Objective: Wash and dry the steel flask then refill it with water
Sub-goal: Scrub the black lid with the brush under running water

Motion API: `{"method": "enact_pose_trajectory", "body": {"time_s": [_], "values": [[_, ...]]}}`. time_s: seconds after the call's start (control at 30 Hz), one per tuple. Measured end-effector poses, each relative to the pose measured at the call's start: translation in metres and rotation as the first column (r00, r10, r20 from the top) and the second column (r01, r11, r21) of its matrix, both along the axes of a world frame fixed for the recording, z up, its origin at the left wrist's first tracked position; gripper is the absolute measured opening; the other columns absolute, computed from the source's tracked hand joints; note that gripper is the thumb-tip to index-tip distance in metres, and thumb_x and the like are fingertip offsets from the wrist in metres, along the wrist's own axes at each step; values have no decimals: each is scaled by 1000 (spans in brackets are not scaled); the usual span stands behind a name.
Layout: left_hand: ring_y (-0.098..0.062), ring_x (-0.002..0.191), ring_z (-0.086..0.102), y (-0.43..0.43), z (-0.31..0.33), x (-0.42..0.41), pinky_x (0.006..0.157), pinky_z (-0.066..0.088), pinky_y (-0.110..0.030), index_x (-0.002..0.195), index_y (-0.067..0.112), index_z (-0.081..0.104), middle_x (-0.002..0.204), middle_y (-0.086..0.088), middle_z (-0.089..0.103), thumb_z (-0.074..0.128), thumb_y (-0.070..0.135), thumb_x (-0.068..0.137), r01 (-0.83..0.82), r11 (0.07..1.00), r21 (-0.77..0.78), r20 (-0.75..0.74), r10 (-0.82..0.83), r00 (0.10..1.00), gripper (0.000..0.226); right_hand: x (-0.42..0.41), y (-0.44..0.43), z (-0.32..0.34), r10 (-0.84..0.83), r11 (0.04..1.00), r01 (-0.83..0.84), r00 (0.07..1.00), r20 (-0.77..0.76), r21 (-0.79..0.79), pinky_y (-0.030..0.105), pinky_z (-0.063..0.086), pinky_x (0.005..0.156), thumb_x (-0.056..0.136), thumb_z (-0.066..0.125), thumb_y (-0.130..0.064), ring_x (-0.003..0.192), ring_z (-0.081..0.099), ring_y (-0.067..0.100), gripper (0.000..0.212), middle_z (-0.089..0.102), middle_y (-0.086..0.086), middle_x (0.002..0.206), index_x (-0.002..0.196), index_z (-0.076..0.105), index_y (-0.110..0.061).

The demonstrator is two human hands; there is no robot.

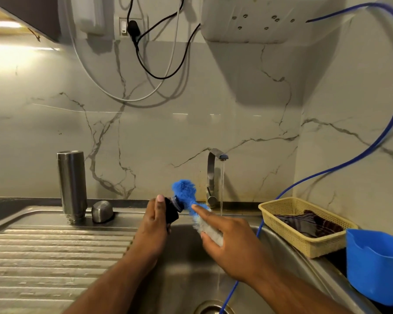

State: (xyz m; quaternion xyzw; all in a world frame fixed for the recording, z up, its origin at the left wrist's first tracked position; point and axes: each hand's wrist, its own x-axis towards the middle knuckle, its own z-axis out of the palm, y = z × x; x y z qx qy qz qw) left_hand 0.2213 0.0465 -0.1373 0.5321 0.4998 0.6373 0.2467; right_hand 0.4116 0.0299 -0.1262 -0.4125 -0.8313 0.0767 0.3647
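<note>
Brush against stopper above sink basin

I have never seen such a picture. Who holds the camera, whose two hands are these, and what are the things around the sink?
One camera sits on a person's head and looks down, so the two hands are that person's own. The left hand grips a black flask stopper. The right hand holds a blue-tipped bottle brush against it. The tall steel flask stands neck down on the steel drainboard, beside a rounded steel cap. Water runs from the steel tap.
</note>
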Motion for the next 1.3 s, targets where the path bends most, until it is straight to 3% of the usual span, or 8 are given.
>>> {"method": "enact_pose_trajectory", "body": {"time_s": [0.17, 0.33, 0.53, 0.77, 0.9, 1.1, 1.2, 1.3], "values": [[-27, 82, 56, 4, 4, -11, 77, 46, -41, 115, 19, 54, 94, -14, 60, 23, 56, 103, -79, 997, 21, 48, 78, 996, 50, -1, -9, -3, 36, 999, -34, 995, 95, -25, -2, 37, 77, 101, 57, -35, 99, 57, -2, 62, 65, -13, 123, 152, 29, -55], [-15, 88, 59, 1, -5, 6, 76, 47, -32, 112, 31, 52, 101, -1, 61, 23, 63, 94, 30, 998, 47, -199, -20, 980, 46, 4, -2, 1, -48, 999, 49, 997, 63, -11, 1, 41, 72, 102, 57, -35, 95, 57, 0, 63, 64, -12, 125, 153, 26, -55], [-16, 89, 59, 6, -12, 3, 83, 49, -38, 111, 31, 51, 101, -1, 62, 25, 66, 92, -12, 1000, 28, -109, 15, 994, 48, -3, -5, -2, -16, 1000, 16, 993, 113, -1, 20, 49, 86, 101, 54, -33, 99, 59, 6, 65, 65, -7, 122, 156, 24, -51], [-16, 84, 56, 9, -7, 8, 71, 43, -22, 118, 17, 50, 98, 0, 60, 27, 58, 92, -34, 997, 63, -47, 37, 998, 53, -11, -9, -10, -14, 999, 17, 999, 51, -50, 23, 51, 92, 100, 54, -35, 104, 62, 8, 65, 66, -3, 126, 157, 24, -48], [-14, 84, 59, -4, -7, 21, 64, 44, -6, 118, 17, 50, 100, -1, 60, 33, 45, 103, 84, 996, 13, -213, -79, 974, 36, -2, 0, -7, -102, 994, 101, 995, -11, -42, 16, 49, 84, 99, 57, -35, 102, 62, 7, 65, 66, -1, 126, 155, 27, -49], [-17, 89, 62, 11, -6, -7, 77, 49, -36, 115, 16, 52, 99, -5, 64, 36, 61, 94, -34, 998, -53, 32, 36, 999, 52, -6, -11, -12, -12, 996, 2, 994, -109, -89, 15, 47, 99, 96, 59, -41, 113, 60, 1, 65, 65, -11, 129, 152, 29, -56], [-29, 95, 69, 9, -12, -1, 69, 60, -38, 119, 17, 58, 107, -12, 69, 54, 54, 89, 192, 974, -118, 196, -166, 966, 49, -1, -3, -11, -49, 997, 40, 989, -140, -65, 7, 46, 88, 97, 60, -39, 107, 63, 1, 63, 67, -9, 127, 152, 33, -53], [-19, 93, 73, 11, -18, 3, 72, 59, -28, 120, 26, 62, 111, -5, 70, 72, 49, 77, 191, 972, -140, 78, -181, 980, 49, 7, 1, -11, -107, 991, 94, 985, -138, -96, -2, 41, 75, 98, 59, -39, 103, 63, 1, 62, 66, -7, 128, 152, 33, -53]]}}
